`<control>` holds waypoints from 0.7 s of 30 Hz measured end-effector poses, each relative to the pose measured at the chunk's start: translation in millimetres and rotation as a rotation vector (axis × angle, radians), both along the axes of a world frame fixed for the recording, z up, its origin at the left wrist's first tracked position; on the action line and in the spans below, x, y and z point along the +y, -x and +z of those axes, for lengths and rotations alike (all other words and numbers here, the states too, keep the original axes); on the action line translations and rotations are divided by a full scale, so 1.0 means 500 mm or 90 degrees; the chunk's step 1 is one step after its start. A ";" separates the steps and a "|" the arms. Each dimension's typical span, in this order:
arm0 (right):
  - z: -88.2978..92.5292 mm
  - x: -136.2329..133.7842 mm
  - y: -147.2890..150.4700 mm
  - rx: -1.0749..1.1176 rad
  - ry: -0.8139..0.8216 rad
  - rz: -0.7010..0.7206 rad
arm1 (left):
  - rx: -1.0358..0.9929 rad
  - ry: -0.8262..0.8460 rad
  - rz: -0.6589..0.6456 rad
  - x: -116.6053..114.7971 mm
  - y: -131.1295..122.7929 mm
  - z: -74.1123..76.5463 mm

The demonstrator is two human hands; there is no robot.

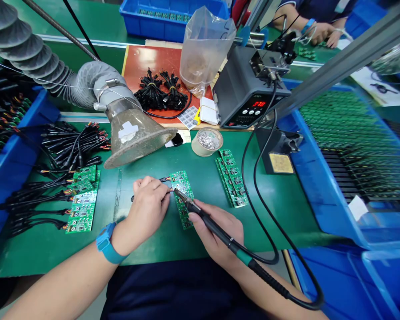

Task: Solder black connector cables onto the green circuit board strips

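Observation:
A strip of green circuit boards (182,195) lies on the green mat (206,222) in front of me. My left hand (146,209), with a blue wrist strap, is closed in a pinch on a thin black cable (163,179) whose coloured wire ends meet the board's left edge. My right hand (216,231) grips a black soldering iron (203,218) like a pen. Its tip touches the board where the wires meet it. The iron's black cord (263,209) loops away to the right.
A grey fume hood (133,133) hangs over the mat at the left. Finished boards with cables (82,204) lie left, more board strips (231,178) right. A soldering station (246,89), an iron stand (278,151), a tape roll (206,142) and blue bins (350,146) surround. Another person's hands (323,33) work far right.

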State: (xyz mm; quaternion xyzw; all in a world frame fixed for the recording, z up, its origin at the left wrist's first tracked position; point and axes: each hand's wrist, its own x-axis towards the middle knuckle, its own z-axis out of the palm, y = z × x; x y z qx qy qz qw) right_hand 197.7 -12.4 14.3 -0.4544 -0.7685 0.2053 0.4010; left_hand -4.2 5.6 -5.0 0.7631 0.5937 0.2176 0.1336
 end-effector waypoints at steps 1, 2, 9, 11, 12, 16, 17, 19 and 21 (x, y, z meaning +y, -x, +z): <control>0.000 0.000 0.000 0.000 -0.001 0.000 | -0.001 0.001 0.002 0.000 0.000 0.000; 0.000 -0.001 0.000 -0.002 -0.003 0.001 | 0.000 0.002 0.003 0.000 0.000 0.000; -0.001 -0.001 0.000 -0.011 -0.025 0.005 | 0.000 0.008 -0.003 0.001 0.001 0.001; -0.003 0.000 0.001 -0.011 -0.037 0.006 | 0.003 0.007 -0.001 0.001 0.001 0.001; -0.003 0.000 0.002 -0.009 -0.040 0.006 | 0.006 0.006 0.000 0.001 0.001 0.001; 0.002 -0.001 -0.002 -0.008 -0.037 -0.004 | 0.013 0.006 0.001 0.002 0.002 0.000; 0.005 -0.001 -0.004 -0.009 -0.031 -0.009 | 0.013 0.007 0.000 0.002 0.002 0.000; 0.011 -0.001 -0.008 -0.007 -0.022 -0.013 | 0.012 0.006 -0.001 0.001 0.002 0.000; 0.015 -0.001 -0.011 -0.005 -0.019 -0.013 | 0.012 0.001 0.000 0.001 0.001 -0.001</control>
